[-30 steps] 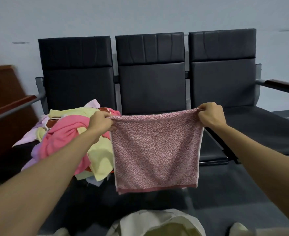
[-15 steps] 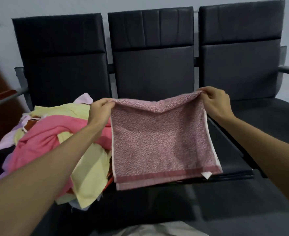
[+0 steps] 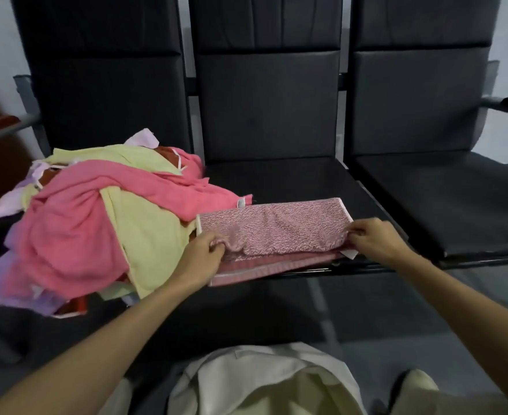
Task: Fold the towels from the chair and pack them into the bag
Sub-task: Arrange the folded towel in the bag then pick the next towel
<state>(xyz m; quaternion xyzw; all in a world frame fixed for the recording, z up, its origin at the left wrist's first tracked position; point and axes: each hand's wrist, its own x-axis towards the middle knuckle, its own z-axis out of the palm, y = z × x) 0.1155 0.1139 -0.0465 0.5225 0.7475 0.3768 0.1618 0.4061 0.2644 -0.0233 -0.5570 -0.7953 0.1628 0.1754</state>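
The speckled pink towel (image 3: 272, 232) lies flat on the near part of the middle seat (image 3: 291, 181), its near edge hanging just over the front lip, and both hands are pinched on it. The left hand (image 3: 200, 254) grips the left end of the folded-over layer, thumb and fingers closed on a bunched bit of cloth; the right hand (image 3: 374, 239) clenches the right end the same way, just beside a small white label (image 3: 350, 253) poking out at that corner. Holding the two ends like this keeps the top layer square with the one beneath — the seat serves as a flat surface to fold against. The fold looks about half made, with a plainer pink band of the lower layer showing along the near side. To the left, touching the towel's far-left corner, a loose pile of towels (image 3: 90, 223) — bright pink, pale yellow, lilac — covers the left seat and waits its turn, so most of the job appears to remain. The bag (image 3: 264, 381), pale cream cloth, sits on the floor near the person, below the hands, its mouth apparently open; whether anything is packed inside cannot be made out. The right seat (image 3: 444, 199) is bare.
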